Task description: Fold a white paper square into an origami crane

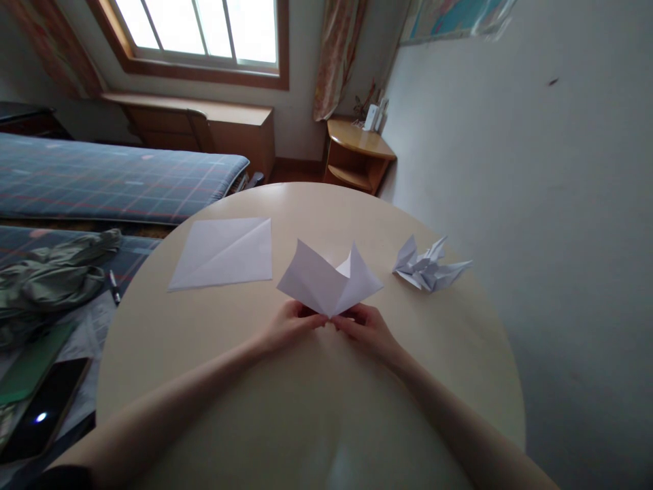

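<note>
Both hands meet at the bottom point of a partly folded sheet of white paper [321,282], whose creased flaps spread up and outward above them. My left hand [298,323] pinches the paper's lower tip from the left, thumb on the near side. From the right, my right hand [367,327] pinches the same tip, its thumb close to the other. The fingers behind the paper are partly hidden. Flat white square sheets [224,252] with a diagonal crease lie to the left. Finished-looking folded paper cranes [428,265] sit in a small cluster to the right.
The round cream table [326,204] stands beside a white wall on the right. At the left are a smartphone [45,408], a pen [114,287], a green folder [35,361] and a crumpled cloth [56,279]. Plaid mattresses [117,177] and a corner shelf [357,139] are farther back.
</note>
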Available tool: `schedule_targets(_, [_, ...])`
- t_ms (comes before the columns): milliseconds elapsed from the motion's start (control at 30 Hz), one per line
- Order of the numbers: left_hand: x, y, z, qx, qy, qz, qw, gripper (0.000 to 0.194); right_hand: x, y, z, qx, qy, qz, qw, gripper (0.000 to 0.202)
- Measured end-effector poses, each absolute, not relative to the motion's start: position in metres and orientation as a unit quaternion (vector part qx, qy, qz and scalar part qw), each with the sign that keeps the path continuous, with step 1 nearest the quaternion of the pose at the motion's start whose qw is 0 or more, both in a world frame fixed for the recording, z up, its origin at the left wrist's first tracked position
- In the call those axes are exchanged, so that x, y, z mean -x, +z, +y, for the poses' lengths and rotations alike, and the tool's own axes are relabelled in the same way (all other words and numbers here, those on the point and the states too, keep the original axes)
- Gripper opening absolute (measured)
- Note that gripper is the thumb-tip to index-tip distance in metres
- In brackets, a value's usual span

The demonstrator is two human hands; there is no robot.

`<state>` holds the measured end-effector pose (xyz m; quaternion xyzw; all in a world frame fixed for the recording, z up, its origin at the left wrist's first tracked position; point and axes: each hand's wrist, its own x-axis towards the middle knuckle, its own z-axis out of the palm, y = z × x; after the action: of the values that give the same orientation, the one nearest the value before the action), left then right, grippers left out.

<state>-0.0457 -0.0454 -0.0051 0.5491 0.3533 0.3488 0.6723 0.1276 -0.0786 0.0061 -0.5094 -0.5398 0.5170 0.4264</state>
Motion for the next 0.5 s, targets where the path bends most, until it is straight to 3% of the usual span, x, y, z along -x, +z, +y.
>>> schedule_targets(500, [0.05,-0.005,-0.049,-0.618,0.28,0.303,0.669,0.028,-0.121,-0.003,-0.087,0.464,0.567,-0.548,0.403,0.015])
